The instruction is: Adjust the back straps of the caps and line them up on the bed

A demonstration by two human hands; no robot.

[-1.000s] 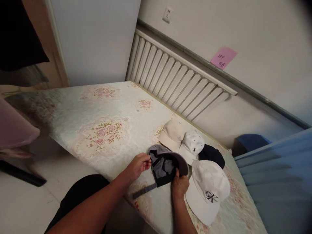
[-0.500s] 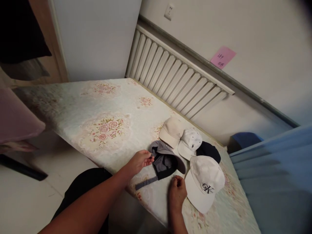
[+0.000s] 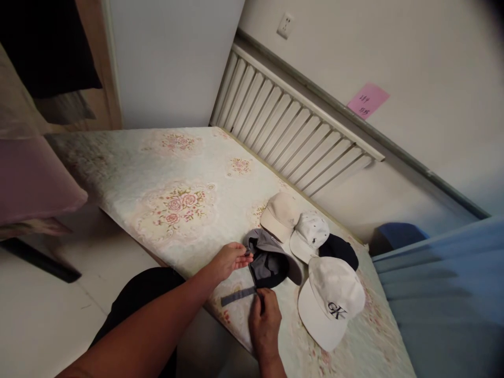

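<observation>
A grey baseball cap [image 3: 270, 262] lies tipped over on the floral-covered bed, its dark inside facing me. Its loose grey strap [image 3: 238, 297] stretches out to the left over the bed cover. With fingers pinched, my left hand [image 3: 232, 261] holds the cap's back edge by a small dark piece. My right hand [image 3: 266, 317] is closed at the cap's lower edge, its fingertips on the strap where it joins the cap. Just right of it sits a white cap with black letters [image 3: 334, 294]. Behind are a beige cap [image 3: 281, 215], a white patterned cap [image 3: 310, 235] and a black cap [image 3: 342, 251].
The bed [image 3: 157, 168] runs back to a white radiator [image 3: 291, 121] along the wall. A blue curtain [image 3: 444, 283] hangs at the right, with a dark blue object [image 3: 399, 236] behind it. A pink cloth-covered thing [image 3: 39, 178] stands at the left.
My right hand has moved left, from beside the white lettered cap to the grey cap's strap. My left hand keeps its pinch on the grey cap. The view has shifted slightly.
</observation>
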